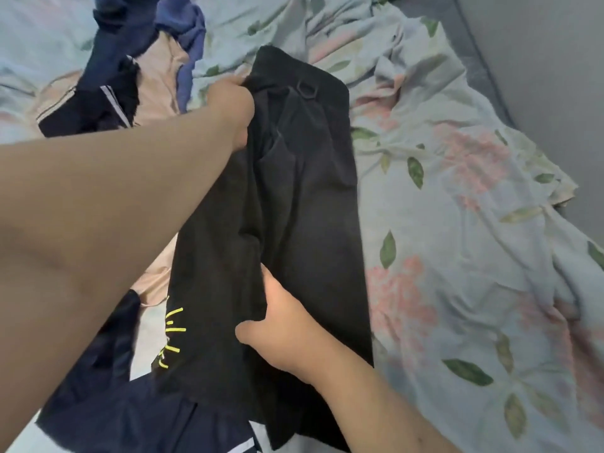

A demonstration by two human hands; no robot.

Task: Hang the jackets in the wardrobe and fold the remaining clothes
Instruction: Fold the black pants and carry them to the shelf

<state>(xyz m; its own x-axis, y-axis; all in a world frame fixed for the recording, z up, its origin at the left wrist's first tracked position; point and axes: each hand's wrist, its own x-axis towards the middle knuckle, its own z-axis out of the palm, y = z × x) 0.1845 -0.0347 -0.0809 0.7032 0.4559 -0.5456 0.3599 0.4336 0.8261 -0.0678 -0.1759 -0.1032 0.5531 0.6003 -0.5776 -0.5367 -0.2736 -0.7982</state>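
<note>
A black garment with yellow stitched marks near its lower left lies stretched lengthwise on the bed, roughly doubled over. My left hand grips its far left edge near the top, fingers curled into the cloth. My right hand grips the near part of the same garment, thumb on top and fingers tucked under a fold. A navy piece with white stripes lies under the black garment's near end.
A floral sheet covers the bed. A heap of clothes sits at the far left: navy with white stripes, a beige piece and blue cloth. A grey wall borders the bed on the right.
</note>
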